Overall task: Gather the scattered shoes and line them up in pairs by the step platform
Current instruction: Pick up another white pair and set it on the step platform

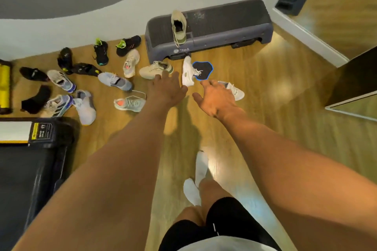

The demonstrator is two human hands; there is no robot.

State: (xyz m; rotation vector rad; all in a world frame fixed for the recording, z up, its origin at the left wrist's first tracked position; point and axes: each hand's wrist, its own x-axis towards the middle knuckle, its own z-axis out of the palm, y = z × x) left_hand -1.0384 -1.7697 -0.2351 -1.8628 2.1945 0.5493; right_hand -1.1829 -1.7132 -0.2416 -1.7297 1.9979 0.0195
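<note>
**Barely started: 0 pairs lined up, both hands empty**

We see the left hand (166,91) and right hand (216,98) stretched out above the wooden plank floor (275,128), fingers spread, gripping nothing. The right hand is over 1 white lace-up sneaker (237,92); we cannot tell if it touches. Its likely mate, a white sneaker on its side (187,71), lies near the front edge of the grey ribbed step platform (234,20), overlapping a black disc with blue rim (204,69). 1 beige knit trainer (179,26) sits on the platform's left end, and a matching beige trainer (156,69) lies by its front left corner. Roughly 12 mixed black, grey and blue shoes (114,80) lie jumbled towards the floor's wall edge, left of the platform. We judge that all the pairing and lining up is left.
</note>
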